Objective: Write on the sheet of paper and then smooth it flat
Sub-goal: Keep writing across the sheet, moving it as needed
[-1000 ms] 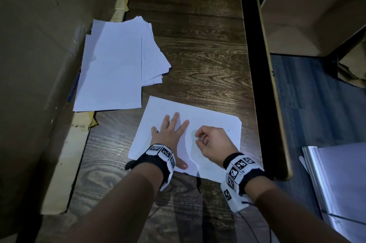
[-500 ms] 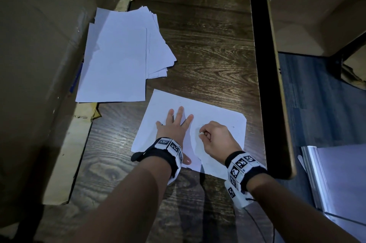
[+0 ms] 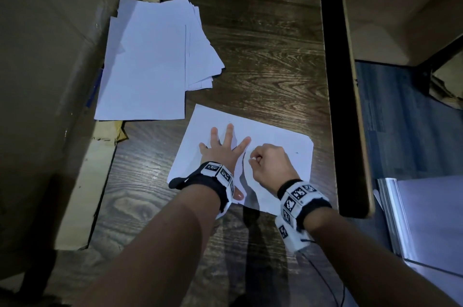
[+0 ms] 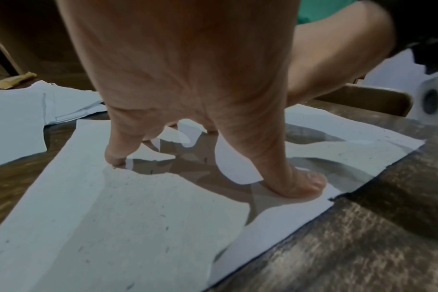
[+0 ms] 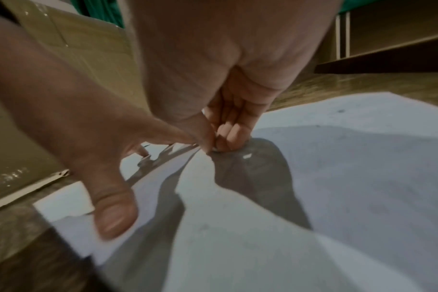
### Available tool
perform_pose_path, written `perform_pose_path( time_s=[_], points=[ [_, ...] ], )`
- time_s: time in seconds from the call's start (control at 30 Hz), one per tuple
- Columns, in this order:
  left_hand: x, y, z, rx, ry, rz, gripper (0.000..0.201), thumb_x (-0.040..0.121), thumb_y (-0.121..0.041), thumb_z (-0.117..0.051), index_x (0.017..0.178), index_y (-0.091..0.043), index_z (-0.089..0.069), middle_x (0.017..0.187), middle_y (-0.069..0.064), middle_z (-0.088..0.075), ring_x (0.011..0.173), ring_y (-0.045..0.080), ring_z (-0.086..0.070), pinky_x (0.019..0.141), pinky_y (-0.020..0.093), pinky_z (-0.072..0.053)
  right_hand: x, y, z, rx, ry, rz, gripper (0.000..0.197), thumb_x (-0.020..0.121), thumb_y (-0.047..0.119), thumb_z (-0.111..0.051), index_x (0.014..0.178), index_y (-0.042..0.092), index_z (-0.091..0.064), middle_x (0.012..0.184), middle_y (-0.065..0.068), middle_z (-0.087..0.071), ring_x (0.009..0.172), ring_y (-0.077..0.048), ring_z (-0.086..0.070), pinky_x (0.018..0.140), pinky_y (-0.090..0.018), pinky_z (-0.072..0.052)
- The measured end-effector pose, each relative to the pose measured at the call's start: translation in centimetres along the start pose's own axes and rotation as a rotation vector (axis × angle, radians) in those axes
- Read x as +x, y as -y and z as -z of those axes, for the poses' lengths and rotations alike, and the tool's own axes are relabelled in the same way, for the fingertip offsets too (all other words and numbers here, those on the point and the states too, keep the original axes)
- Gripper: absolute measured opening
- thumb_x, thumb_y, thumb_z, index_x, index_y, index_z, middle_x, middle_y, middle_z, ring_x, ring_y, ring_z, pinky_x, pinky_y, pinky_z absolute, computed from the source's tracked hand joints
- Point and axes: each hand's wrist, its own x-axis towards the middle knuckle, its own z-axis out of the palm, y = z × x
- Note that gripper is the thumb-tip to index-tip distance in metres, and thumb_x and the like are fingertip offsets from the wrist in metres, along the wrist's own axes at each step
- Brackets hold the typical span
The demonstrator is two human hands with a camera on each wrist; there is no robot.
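A white sheet of paper [image 3: 280,141] lies slightly askew on the dark wooden table [image 3: 263,56]. My left hand [image 3: 221,150] lies flat on the sheet's left half with its fingers spread. In the left wrist view its thumb [image 4: 303,183] and fingertips press the sheet [image 4: 138,217]. My right hand [image 3: 268,164] rests on the middle of the sheet as a curled fist. In the right wrist view its thumb and fingertips [image 5: 223,138] meet right at the paper [image 5: 363,177]. I see nothing held in them.
A loose stack of white sheets [image 3: 150,61] lies at the back left, against a cardboard wall [image 3: 50,56]. A thin blue object [image 3: 94,91] shows at the stack's left edge. The table's dark right edge [image 3: 330,81] drops to the floor.
The head view has shifted a little. Both hands stay on the sheet in about the same places, and the right hand's fingers have curled tighter.
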Motion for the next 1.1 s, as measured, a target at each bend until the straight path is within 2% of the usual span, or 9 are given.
perform_pose_path(
  time_s=[0.17, 0.27, 0.37, 0.5, 0.63, 0.7, 0.87, 1.0, 1.1],
  points=[
    [0.0, 0.0, 0.3, -0.018, 0.012, -0.008, 0.151, 0.058, -0.069, -0.087, 0.152, -0.046, 0.029, 0.156, 0.010, 0.045, 0.147, 0.050, 0.026, 0.115, 0.070, -0.018, -1.8, 0.2, 0.3, -0.047, 0.100, 0.050, 0.013, 0.092, 0.021, -0.058, 0.089, 0.014, -0.068, 0.092, -0.001, -0.063, 0.083, -0.019, -0.060, 0.074, -0.036, -0.053],
    [-0.2, 0.0, 0.3, -0.013, 0.026, -0.014, 0.149, 0.059, -0.068, -0.087, 0.148, -0.053, 0.031, 0.156, 0.010, 0.046, 0.147, 0.051, 0.026, 0.115, 0.071, -0.019, 0.2, 0.3, 0.7, -0.021, 0.036, -0.012, 0.011, 0.089, 0.020, -0.061, 0.085, 0.016, -0.071, 0.085, 0.001, -0.065, 0.075, -0.018, -0.062, 0.069, -0.036, -0.056],
    [-0.2, -0.1, 0.4, -0.026, 0.022, -0.017, 0.147, 0.060, -0.066, -0.088, 0.149, -0.053, 0.028, 0.156, 0.010, 0.046, 0.147, 0.051, 0.026, 0.115, 0.071, -0.019, -0.5, 0.4, -0.3, 0.016, -0.044, -0.052, 0.012, 0.089, 0.017, -0.061, 0.081, 0.014, -0.070, 0.081, 0.000, -0.064, 0.072, -0.018, -0.061, 0.068, -0.035, -0.056],
    [0.0, 0.0, 0.0, -0.007, 0.001, -0.010, 0.146, 0.063, -0.062, -0.089, 0.149, -0.053, 0.028, 0.157, 0.010, 0.044, 0.147, 0.051, 0.025, 0.115, 0.070, -0.020, -3.0, 0.7, -0.8, -0.023, 0.070, 0.005, 0.014, 0.091, 0.021, -0.059, 0.083, 0.014, -0.068, 0.086, 0.000, -0.063, 0.077, -0.019, -0.060, 0.072, -0.037, -0.055],
    [-0.1, -0.2, 0.1, 0.008, 0.003, 0.003, 0.146, 0.062, -0.063, -0.089, 0.150, -0.053, 0.028, 0.158, 0.010, 0.043, 0.148, 0.050, 0.024, 0.114, 0.069, -0.022, 0.7, 0.7, 0.8, 0.001, -0.035, -0.051, 0.014, 0.089, 0.019, -0.060, 0.080, 0.016, -0.070, 0.083, 0.000, -0.065, 0.074, -0.019, -0.062, 0.068, -0.033, -0.055],
    [0.0, -0.1, 0.5, 0.018, -0.009, -0.001, 0.147, 0.062, -0.064, -0.089, 0.149, -0.052, 0.029, 0.158, 0.010, 0.043, 0.148, 0.050, 0.024, 0.115, 0.069, -0.023, 0.7, 0.9, 0.7, 0.047, -0.094, -0.083, 0.013, 0.088, 0.017, -0.061, 0.079, 0.015, -0.071, 0.083, 0.000, -0.065, 0.075, -0.019, -0.062, 0.067, -0.032, -0.055],
    [-0.1, -0.3, 0.0, -0.005, 0.026, -0.005, 0.144, 0.066, -0.061, -0.088, 0.148, -0.054, 0.030, 0.157, 0.010, 0.044, 0.148, 0.050, 0.025, 0.115, 0.070, -0.020, -3.1, 1.3, -0.9, -0.070, 0.145, 0.029, 0.016, 0.092, 0.019, -0.054, 0.082, 0.013, -0.064, 0.088, -0.002, -0.062, 0.081, -0.022, -0.061, 0.072, -0.038, -0.053],
    [0.1, 0.2, 0.4, 0.011, 0.017, 0.004, 0.148, 0.059, -0.069, -0.086, 0.147, -0.053, 0.032, 0.157, 0.007, 0.045, 0.147, 0.051, 0.025, 0.114, 0.069, -0.023, 1.4, 1.0, 1.2, -0.049, -0.038, -0.029, 0.013, 0.091, 0.019, -0.057, 0.089, 0.015, -0.070, 0.091, -0.002, -0.064, 0.082, -0.021, -0.061, 0.073, -0.035, -0.054],
    [-0.1, 0.3, 0.2, 0.008, 0.014, -0.009, 0.149, 0.056, -0.074, -0.085, 0.147, -0.054, 0.031, 0.157, 0.005, 0.045, 0.147, 0.051, 0.026, 0.114, 0.070, -0.023, 0.3, 1.1, 0.0, -0.020, -0.064, -0.074, 0.016, 0.091, 0.018, -0.055, 0.085, 0.012, -0.069, 0.089, -0.003, -0.064, 0.080, -0.022, -0.062, 0.072, -0.036, -0.056]
  ],
)
